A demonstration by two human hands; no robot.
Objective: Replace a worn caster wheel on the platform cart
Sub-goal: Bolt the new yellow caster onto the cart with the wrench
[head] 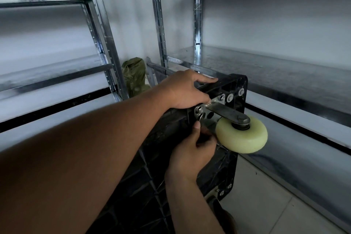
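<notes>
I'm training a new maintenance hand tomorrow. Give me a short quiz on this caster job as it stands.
1. True or false: the platform cart stands flat on its wheels.
2. Which hand rests on the cart's top edge? A) left hand B) right hand C) neither
3. Fill in: in the corner behind the cart lies a ____ bag.

Key
1. False: it is tipped on its side, and the caster wheel sticks out sideways.
2. A
3. green
</notes>
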